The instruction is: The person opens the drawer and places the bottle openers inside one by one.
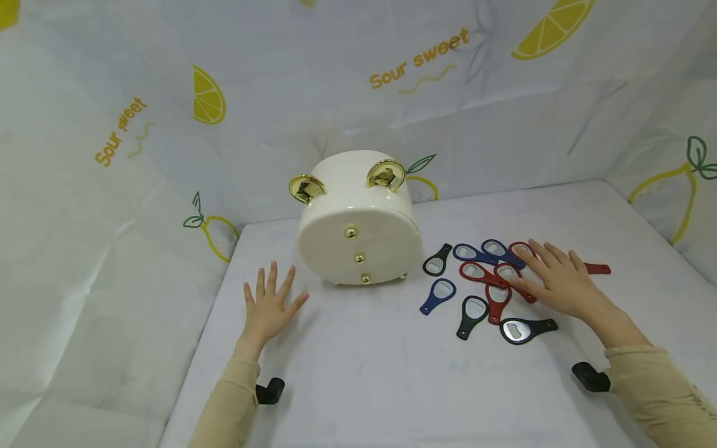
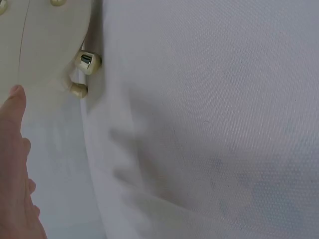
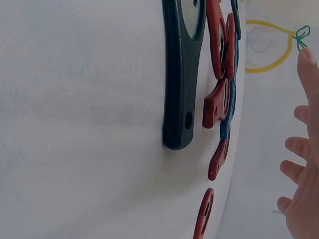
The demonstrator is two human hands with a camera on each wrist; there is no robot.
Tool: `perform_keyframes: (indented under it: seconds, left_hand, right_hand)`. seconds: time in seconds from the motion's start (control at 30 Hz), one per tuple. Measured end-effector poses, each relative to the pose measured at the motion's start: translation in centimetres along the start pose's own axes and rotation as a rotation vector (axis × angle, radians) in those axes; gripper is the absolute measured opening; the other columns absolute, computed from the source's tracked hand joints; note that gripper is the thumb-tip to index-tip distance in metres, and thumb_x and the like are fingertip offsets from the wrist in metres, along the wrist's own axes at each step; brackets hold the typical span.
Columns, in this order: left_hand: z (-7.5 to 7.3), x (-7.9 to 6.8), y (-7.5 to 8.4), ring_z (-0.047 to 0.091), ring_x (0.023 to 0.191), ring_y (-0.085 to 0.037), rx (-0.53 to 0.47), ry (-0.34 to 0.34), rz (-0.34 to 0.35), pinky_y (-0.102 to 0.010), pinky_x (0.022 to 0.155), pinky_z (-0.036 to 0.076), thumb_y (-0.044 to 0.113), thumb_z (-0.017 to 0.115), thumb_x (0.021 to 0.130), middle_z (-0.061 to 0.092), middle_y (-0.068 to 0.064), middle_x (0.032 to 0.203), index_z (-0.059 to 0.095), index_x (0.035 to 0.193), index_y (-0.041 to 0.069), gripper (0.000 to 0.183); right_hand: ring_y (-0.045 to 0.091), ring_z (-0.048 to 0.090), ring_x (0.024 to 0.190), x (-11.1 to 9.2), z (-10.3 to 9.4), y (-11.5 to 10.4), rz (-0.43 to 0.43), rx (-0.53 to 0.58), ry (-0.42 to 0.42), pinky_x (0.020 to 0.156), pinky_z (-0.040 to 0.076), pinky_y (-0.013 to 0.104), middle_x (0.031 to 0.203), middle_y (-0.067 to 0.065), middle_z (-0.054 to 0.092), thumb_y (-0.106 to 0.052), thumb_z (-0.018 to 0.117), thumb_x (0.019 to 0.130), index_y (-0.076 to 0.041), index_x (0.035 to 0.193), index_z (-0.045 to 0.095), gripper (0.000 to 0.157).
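My left hand (image 1: 269, 314) hovers palm down with fingers spread, left of a glossy white rounded box (image 1: 358, 242) that has gold ears and gold knobs. It holds nothing. On the right, my right hand (image 1: 562, 283), fingers stretched out, is over a cluster of bottle openers and hides parts of some. Among them are a red bottle opener (image 1: 497, 302), a blue bottle opener (image 1: 439, 295) and a black bottle opener (image 1: 526, 330). In the right wrist view the fingers are raised off the table, with a black bottle opener (image 3: 180, 74) nearest the camera.
A white cloth covers the table (image 1: 358, 373). Behind and beside it hangs a white backdrop (image 1: 313, 74) printed with lemons and lettering. Small black devices (image 1: 590, 377) jut from both wrists. Several openers overlap each other; one red handle (image 1: 598, 269) shows beyond my right hand.
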State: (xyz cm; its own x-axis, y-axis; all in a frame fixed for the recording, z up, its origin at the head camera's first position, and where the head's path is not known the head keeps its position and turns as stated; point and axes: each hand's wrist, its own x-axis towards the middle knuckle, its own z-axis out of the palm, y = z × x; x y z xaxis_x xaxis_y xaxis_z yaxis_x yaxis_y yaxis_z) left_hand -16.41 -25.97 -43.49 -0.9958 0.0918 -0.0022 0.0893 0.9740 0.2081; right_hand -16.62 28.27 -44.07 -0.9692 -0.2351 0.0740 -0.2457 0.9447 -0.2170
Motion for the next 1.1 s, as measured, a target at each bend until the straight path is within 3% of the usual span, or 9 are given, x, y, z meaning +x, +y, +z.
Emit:
perform_keyframes:
  seconds: [0.13, 0.4, 0.67, 0.83, 0.93, 1.1]
  left_hand:
    - [-0.1, 0.0, -0.1, -0.001, 0.143, -0.041, -0.021, 0.046, 0.011, -0.066, 0.107, -0.005, 0.061, 0.038, 0.092, 0.006, -0.016, 0.157, 0.020, 0.150, 0.025, 0.070]
    - [-0.8, 0.0, 0.3, 0.026, 0.137, -0.039, 0.041, 0.162, 0.035, -0.064, 0.109, 0.010, 0.053, 0.040, 0.095, 0.032, -0.020, 0.148, 0.037, 0.142, 0.009, 0.065]
    - [-2.2, 0.0, 1.1, 0.059, 0.107, -0.040, 0.089, 0.446, 0.082, -0.055, 0.093, 0.041, 0.043, 0.053, 0.092, 0.058, -0.021, 0.124, 0.057, 0.123, 0.002, 0.052]
    - [-3.3, 0.5, 1.7, 0.061, 0.101, -0.038, 0.003, 0.560, 0.089, -0.053, 0.086, 0.044, 0.038, 0.055, 0.092, 0.061, -0.020, 0.117, 0.058, 0.120, 0.002, 0.046]
    - [-3.9, 1.0, 2.4, 0.060, 0.102, -0.038, -0.069, 0.618, 0.090, -0.053, 0.083, 0.044, 0.036, 0.054, 0.093, 0.062, -0.020, 0.116, 0.058, 0.120, 0.002, 0.043]
    - [-4.9, 2.0, 3.6, 0.062, 0.093, -0.035, -0.187, 0.739, 0.130, -0.052, 0.077, 0.043, 0.036, 0.054, 0.093, 0.063, -0.021, 0.112, 0.060, 0.116, 0.002, 0.042]
  right_hand:
    - [0.050, 0.025, 0.128, 0.1, -0.2, -0.2, -0.011, -0.007, 0.032, 0.104, 0.013, 0.068, 0.144, 0.028, 0.029, -0.054, 0.051, 0.088, -0.005, 0.140, 0.035, 0.074]
    - [0.049, 0.039, 0.117, 0.2, -1.1, -1.3, -0.039, 0.021, 0.108, 0.094, 0.032, 0.067, 0.129, 0.031, 0.044, -0.042, 0.063, 0.085, -0.003, 0.137, 0.039, 0.069]
    - [0.044, 0.045, 0.110, 0.3, -2.4, -3.4, -0.096, 0.082, 0.209, 0.083, 0.043, 0.062, 0.122, 0.028, 0.049, -0.033, 0.065, 0.086, -0.002, 0.131, 0.047, 0.057]
    - [0.039, 0.050, 0.104, 0.4, -2.8, -5.4, -0.153, 0.113, 0.327, 0.078, 0.049, 0.056, 0.114, 0.024, 0.054, -0.017, 0.071, 0.081, -0.003, 0.128, 0.050, 0.053]
    - [0.035, 0.053, 0.099, 0.9, -2.5, -6.5, -0.241, 0.138, 0.443, 0.076, 0.050, 0.050, 0.108, 0.021, 0.057, -0.010, 0.073, 0.077, -0.001, 0.124, 0.053, 0.052]
    - [0.025, 0.056, 0.089, 1.9, -2.0, -8.7, -0.313, 0.199, 0.574, 0.069, 0.050, 0.032, 0.101, 0.015, 0.060, -0.007, 0.074, 0.074, 0.000, 0.119, 0.057, 0.049]
